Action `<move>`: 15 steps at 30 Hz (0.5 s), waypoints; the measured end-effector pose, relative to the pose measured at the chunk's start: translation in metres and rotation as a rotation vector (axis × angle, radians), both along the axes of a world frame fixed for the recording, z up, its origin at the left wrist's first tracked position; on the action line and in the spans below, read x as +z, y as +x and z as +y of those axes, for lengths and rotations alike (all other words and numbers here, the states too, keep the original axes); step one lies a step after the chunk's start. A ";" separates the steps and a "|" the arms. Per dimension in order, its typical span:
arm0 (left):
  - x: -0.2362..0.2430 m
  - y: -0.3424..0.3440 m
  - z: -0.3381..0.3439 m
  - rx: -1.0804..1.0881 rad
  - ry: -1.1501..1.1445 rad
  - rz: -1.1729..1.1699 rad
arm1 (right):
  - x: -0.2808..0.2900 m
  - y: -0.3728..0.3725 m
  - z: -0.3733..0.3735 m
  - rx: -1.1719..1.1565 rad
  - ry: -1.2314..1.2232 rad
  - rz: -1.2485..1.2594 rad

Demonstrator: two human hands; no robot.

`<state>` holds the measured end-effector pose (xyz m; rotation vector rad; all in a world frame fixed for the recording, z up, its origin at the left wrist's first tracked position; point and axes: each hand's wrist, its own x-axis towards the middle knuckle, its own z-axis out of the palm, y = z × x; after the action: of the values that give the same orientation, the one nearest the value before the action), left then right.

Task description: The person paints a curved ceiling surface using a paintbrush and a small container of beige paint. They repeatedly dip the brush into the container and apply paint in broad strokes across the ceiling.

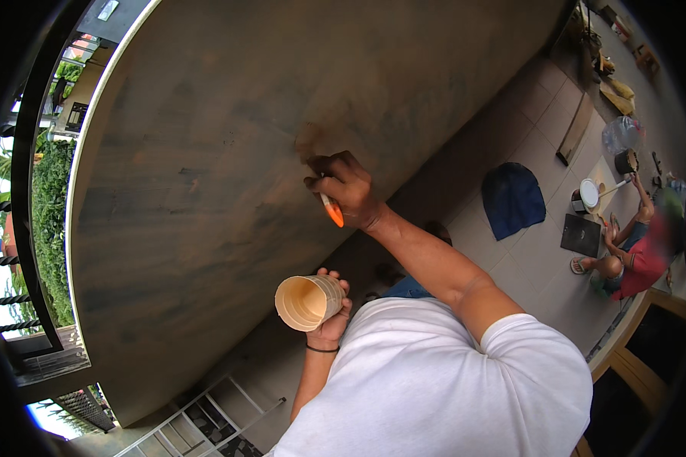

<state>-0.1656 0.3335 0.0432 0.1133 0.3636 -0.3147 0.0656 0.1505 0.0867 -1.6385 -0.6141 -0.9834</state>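
My right hand [348,186] is closed around a paintbrush [332,212] with an orange-tipped white handle. The brush's bristle end is hidden by my fingers, which are at the face of a broad brown wall [206,145]. Just beyond my knuckles shows a slightly different brown patch [307,141] on the blotchy, streaked surface. Below and to the left, my left hand [332,329], with a dark band at the wrist, grips a cream-coloured cup [331,295]. The cup tilts so its mouth shows; its inside looks pale, and I cannot make out any contents.
A metal ladder [187,426] stands at the lower left. On the tiled floor [511,259] at right lie a dark blue cloth [513,200] and a wooden plank [575,129]. A person in red [644,259] sits beyond, beside a white-lidded container [589,193].
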 end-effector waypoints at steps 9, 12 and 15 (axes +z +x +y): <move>-0.003 -0.011 0.020 -0.045 0.007 0.048 | -0.004 0.074 -0.130 -0.240 -0.116 0.023; -0.003 -0.014 0.023 -0.062 -0.006 0.057 | 0.009 0.090 -0.143 -0.391 0.388 0.046; -0.006 -0.015 0.023 -0.071 -0.005 0.063 | 0.006 0.085 -0.104 -0.358 0.593 0.112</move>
<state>-0.1808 0.3562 0.0371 0.1119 0.4222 -0.3896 0.1503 0.0462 0.0924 -1.2704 0.0636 -1.1823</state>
